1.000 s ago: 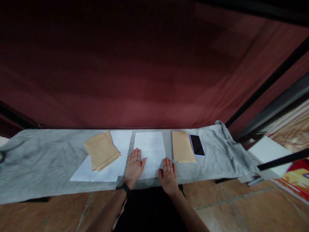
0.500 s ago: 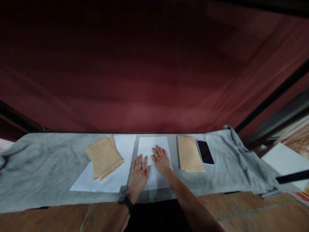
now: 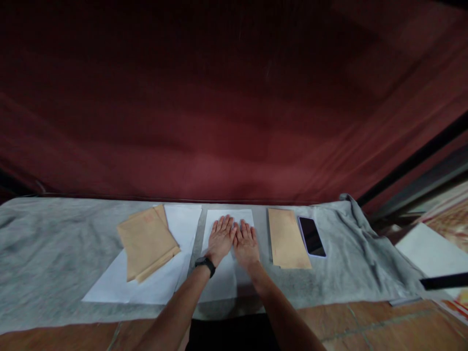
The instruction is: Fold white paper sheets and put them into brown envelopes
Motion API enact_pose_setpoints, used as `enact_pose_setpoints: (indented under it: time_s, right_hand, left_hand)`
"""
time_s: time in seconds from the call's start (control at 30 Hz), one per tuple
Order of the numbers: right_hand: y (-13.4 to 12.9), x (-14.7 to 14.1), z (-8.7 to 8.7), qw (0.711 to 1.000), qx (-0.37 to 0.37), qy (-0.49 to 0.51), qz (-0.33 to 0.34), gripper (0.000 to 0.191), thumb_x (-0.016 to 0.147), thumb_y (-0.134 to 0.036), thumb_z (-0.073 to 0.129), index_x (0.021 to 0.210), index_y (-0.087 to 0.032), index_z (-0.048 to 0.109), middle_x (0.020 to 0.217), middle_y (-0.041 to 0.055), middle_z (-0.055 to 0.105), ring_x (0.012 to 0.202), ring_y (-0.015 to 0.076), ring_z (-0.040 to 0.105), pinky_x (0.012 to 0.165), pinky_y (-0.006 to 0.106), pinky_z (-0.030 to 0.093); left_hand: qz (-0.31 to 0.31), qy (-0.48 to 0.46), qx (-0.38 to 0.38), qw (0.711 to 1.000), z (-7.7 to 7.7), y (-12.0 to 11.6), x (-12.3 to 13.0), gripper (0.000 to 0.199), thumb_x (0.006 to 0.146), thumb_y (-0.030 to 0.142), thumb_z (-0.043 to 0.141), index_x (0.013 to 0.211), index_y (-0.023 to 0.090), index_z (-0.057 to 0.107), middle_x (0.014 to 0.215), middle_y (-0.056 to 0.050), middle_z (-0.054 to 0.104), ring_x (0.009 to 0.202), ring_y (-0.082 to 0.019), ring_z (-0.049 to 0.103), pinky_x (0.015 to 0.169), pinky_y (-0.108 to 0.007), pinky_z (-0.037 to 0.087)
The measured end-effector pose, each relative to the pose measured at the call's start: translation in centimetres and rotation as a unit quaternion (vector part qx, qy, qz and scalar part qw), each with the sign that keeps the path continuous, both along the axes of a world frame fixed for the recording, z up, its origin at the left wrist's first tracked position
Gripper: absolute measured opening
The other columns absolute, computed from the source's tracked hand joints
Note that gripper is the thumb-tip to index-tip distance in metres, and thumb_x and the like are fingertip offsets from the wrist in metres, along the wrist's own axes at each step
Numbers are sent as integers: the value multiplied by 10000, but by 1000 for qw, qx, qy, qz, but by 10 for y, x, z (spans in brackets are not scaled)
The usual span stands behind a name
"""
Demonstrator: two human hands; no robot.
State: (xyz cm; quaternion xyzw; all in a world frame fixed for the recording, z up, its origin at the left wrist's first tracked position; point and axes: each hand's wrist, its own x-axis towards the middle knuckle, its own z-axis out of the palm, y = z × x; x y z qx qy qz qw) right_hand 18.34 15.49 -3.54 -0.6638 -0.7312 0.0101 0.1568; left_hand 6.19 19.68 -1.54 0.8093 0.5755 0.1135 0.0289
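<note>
A white sheet of paper (image 3: 219,285) lies on the grey cloth straight in front of me. My left hand (image 3: 221,237) rests flat on its upper part, fingers stretched out and holding nothing; a black watch (image 3: 205,265) is on that wrist. Close beside it my right hand (image 3: 245,243) also lies flat on the sheet, palm down with its fingers extended. The thumbs nearly meet or touch. Both hands cover part of the paper's surface.
On the left, several brown envelopes (image 3: 148,240) lie over white sheets (image 3: 109,282). A stack of brown envelopes (image 3: 288,239) and a phone (image 3: 312,237) are to the right. Grey cloth (image 3: 351,263) covers the table, with a dark red panel (image 3: 234,122) behind it.
My left hand has moved up and right on the sheet, from its lower left edge to beside my right hand. My right hand stays flat on the paper.
</note>
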Motion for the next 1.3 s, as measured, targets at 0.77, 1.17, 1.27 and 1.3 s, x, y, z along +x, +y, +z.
enact_pose_setpoints:
  time_s: [0.77,1.17,1.27,1.3]
  right_hand:
    - [73,18,-3,997,7,2,-72,603,1022,-401,318,1515,-54,344,1562,177,344,1450,275,334,1192,450,208]
    - [-34,5,-3,998,57,3,-36,548,1021,-348,362,1511,-103,370,1580,145,332,1455,277,331,1179,460,268]
    - [-81,-4,-5,999,52,16,-4,557,1018,-420,391,1507,-154,393,1582,106,343,1456,254,331,1193,427,261]
    - [-92,-5,-4,998,51,20,-1,553,1017,-431,397,1498,-158,411,1574,106,359,1450,250,343,1196,423,257]
  left_hand:
    - [57,55,10,997,-6,12,-25,584,1018,424,251,1526,154,353,1595,-104,322,1490,-258,254,1217,-455,174]
    - [50,34,13,998,-10,14,-26,602,1002,443,288,1522,147,356,1591,-123,326,1498,-262,231,1215,-467,169]
    - [42,35,3,999,-5,16,-29,596,1005,420,277,1508,117,377,1591,-136,317,1494,-266,242,1216,-469,165]
    - [39,35,2,999,-2,16,-29,590,1007,407,272,1503,109,383,1589,-137,320,1491,-261,251,1218,-463,162]
